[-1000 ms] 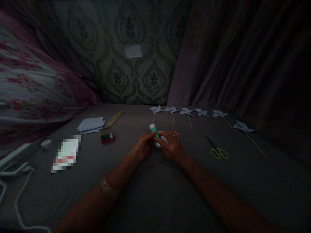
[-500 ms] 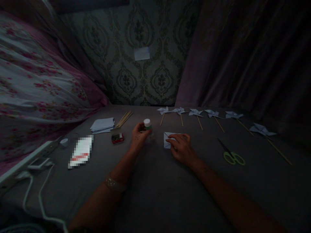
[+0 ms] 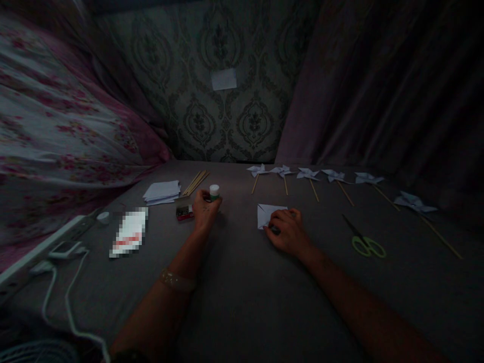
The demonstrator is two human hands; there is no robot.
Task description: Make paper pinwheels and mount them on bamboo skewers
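Note:
My left hand [image 3: 206,210] is closed round a green glue stick [image 3: 214,191], its white cap pointing up, just right of a small red box [image 3: 184,212] of dark bits too small to name. Flat on the table lies a folded square of white paper [image 3: 263,214] with crease or cut lines at its corners. The bent fingers and thumb of my right hand [image 3: 289,229] close over the paper's right side and near edge, hiding that part.
Several paper pinwheels on sticks [image 3: 308,174] line the back right. Green-handled scissors [image 3: 365,242] lie right of my hand. Stacked paper [image 3: 162,191] and wooden sticks [image 3: 196,182] are at the back left. A power strip [image 3: 71,242] with white cables and a blurred packet [image 3: 130,232] sit left.
My left hand has carried the glue stick leftward, away from my right hand. The paper, partly hidden before, now shows flat, and my right fingers have curled over it. The view has shifted.

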